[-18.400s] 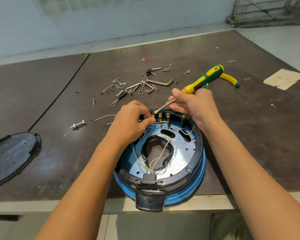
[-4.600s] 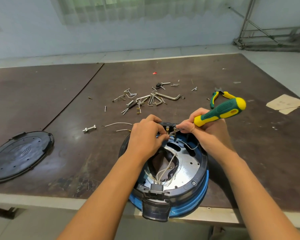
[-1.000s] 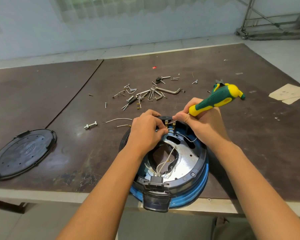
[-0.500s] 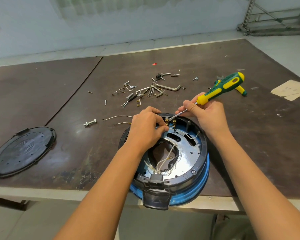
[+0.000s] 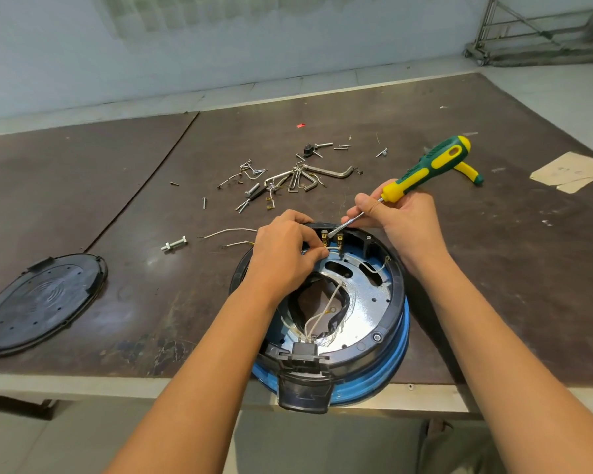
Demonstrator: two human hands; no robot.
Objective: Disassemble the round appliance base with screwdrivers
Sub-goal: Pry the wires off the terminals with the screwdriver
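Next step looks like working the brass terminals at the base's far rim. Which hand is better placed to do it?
Right. The right hand already grips the screwdriver with its tip at the terminals; the left hand is pinching a wire beside them.

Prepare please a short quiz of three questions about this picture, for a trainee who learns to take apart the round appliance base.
1. True or false: the right hand holds the green and yellow screwdriver with its tip at the brass terminals on the far rim of the round appliance base.
2. Where does the removed black cover lie?
A. on the base
B. on the table, left of the base
C. on the floor
3. Fill in: the left hand pinches a white ____ beside the terminals.

Key: 1 true; 2 B; 3 wire.
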